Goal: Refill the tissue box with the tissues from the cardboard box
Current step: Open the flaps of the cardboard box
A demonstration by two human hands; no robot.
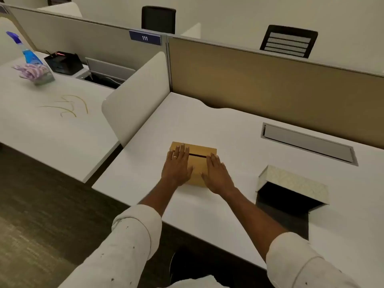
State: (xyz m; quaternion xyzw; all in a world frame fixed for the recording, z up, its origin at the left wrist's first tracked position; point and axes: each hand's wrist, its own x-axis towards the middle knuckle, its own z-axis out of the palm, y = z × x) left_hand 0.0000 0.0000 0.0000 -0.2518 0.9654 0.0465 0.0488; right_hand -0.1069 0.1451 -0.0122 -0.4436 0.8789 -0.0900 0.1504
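A small brown cardboard box [199,154] sits on the white desk [207,204] in front of me, its top flaps closed with a dark slit between them. My left hand [176,166] lies flat on the left part of its top, fingers spread, a ring on one finger. My right hand [217,174] rests flat on the box's right side, fingers together. To the right stands the tissue box [295,181], a pale patterned cover lying on its side with its dark open interior facing me. No tissues are visible.
A grey cable hatch [307,142] is set into the desk behind the tissue box. A tan partition [270,80] closes the far edge. The left desk holds a blue spray bottle [25,50], a crumpled cloth [33,72], a black organiser [63,62] and loose strands [66,107].
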